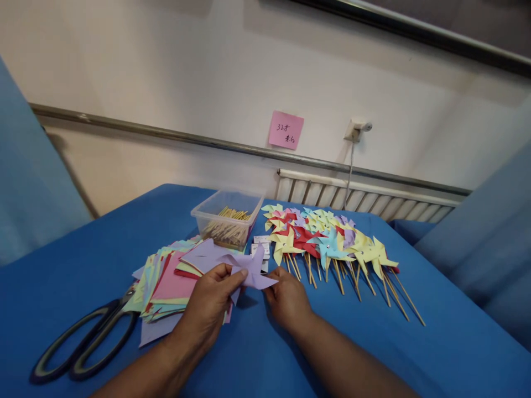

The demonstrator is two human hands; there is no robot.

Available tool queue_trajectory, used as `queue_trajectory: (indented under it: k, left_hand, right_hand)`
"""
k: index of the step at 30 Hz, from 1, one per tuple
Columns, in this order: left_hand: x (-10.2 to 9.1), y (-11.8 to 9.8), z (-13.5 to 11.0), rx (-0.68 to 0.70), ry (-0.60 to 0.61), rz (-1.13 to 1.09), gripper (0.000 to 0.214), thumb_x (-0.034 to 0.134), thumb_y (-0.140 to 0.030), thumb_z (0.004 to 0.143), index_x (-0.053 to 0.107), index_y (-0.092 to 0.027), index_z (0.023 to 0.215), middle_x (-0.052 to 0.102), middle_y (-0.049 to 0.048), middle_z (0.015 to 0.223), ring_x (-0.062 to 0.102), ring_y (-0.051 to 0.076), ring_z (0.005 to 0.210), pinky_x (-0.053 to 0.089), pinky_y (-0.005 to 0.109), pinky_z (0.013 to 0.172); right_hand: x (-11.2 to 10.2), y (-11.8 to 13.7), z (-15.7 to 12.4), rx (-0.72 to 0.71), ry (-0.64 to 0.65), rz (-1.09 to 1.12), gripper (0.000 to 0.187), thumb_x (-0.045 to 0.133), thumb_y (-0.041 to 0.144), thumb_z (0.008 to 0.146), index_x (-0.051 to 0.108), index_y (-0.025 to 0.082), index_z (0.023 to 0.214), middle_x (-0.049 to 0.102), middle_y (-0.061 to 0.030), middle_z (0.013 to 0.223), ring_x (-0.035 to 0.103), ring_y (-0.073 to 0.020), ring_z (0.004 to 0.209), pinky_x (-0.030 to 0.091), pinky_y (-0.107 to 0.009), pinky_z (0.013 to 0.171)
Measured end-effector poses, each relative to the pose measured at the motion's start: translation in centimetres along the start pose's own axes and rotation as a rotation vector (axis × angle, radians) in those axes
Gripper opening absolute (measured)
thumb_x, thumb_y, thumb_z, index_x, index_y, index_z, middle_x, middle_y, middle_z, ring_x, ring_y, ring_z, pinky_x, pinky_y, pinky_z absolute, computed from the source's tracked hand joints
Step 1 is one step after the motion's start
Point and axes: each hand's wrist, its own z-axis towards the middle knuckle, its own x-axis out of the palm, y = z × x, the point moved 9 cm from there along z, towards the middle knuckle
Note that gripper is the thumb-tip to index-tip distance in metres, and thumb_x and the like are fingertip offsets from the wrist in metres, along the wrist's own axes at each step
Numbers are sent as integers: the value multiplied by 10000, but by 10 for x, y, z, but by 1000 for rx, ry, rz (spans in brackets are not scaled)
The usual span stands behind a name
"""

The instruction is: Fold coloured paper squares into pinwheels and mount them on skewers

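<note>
My left hand (214, 296) pinches a purple paper pinwheel head (252, 271) between thumb and fingers, its blades folded in. Just right of it, my right hand (287, 298) reaches toward the small white boxes (260, 250). Its fingers are curled together, and the fingertips are partly hidden behind the hand and beside the pinwheel's tip. Whatever they may hold cannot be made out. Under and left of my left hand lies a fanned stack of coloured paper squares (174, 279). No stick shows on the purple pinwheel.
Scissors (89, 340) with dark handles lie at left, blades under the paper. A clear plastic box (199, 217) of wooden sticks stands behind. Several finished pinwheels (327, 243) on sticks lie at right on the blue tablecloth (394, 354). Beyond are a wall, rail and radiator (332, 193).
</note>
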Motion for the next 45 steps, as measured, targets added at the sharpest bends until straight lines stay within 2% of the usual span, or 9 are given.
queue_trajectory:
  k: [5,12,16,22,26,29,34,39,45]
  left_hand:
    - [2,0,-1,-13,2,-17,235,751,-317,592,617,-151,690,638,-11,586,589,145,548,441,242,532]
    - [2,-2,-3,-35,3,67,258,752,-358,570,598,-166,649,585,-39,488,531,127,405,376,225,409]
    - [4,-5,-6,-49,-3,84,281,762,-372,556,610,-166,674,591,-33,487,537,136,402,341,217,380]
    - [7,0,-5,-48,7,109,280,742,-393,614,597,-171,704,568,-56,477,453,90,345,286,194,349]
    - [6,7,-1,-48,35,142,313,720,-444,638,603,-164,715,585,-39,506,459,96,362,277,196,346]
    - [5,7,1,-24,40,142,307,734,-436,623,596,-170,688,589,-37,512,497,112,397,314,203,370]
    - [8,10,2,-46,69,85,291,740,-421,628,608,-169,690,644,-9,586,603,162,528,447,245,504]
    - [8,10,2,-39,57,123,260,734,-397,644,606,-173,675,646,-11,592,589,147,520,451,242,511]
    - [15,4,-4,-20,71,88,275,774,-376,556,640,-166,671,682,29,631,635,204,594,494,297,576]
  right_hand:
    - [-6,10,-1,-45,-62,-15,203,455,248,902,627,244,1009,611,-49,924,589,-178,805,411,-256,687]
    - [1,20,1,-118,-66,-216,172,449,244,886,614,232,838,603,-43,841,566,-195,741,376,-270,591]
    - [-2,22,2,-146,-108,-222,151,451,244,884,601,239,861,605,-33,842,562,-195,735,381,-275,591]
    - [4,17,5,-100,-72,-236,116,508,203,831,620,230,843,611,-38,859,559,-191,735,391,-266,602]
    - [4,14,5,-75,-52,-199,144,524,179,813,638,223,890,627,-50,882,563,-193,765,407,-269,644]
    - [0,12,4,-55,-75,-161,181,541,204,801,641,240,947,628,-50,895,567,-200,769,414,-274,645]
    - [1,13,3,-83,-73,-136,201,531,222,817,660,247,969,633,-56,919,567,-210,802,418,-284,669]
    - [0,11,5,-55,-63,-169,174,499,221,845,672,221,872,633,-58,859,566,-206,779,417,-285,651]
    - [0,8,5,-45,-41,-190,143,535,251,846,670,228,884,630,-51,831,577,-201,760,417,-275,628]
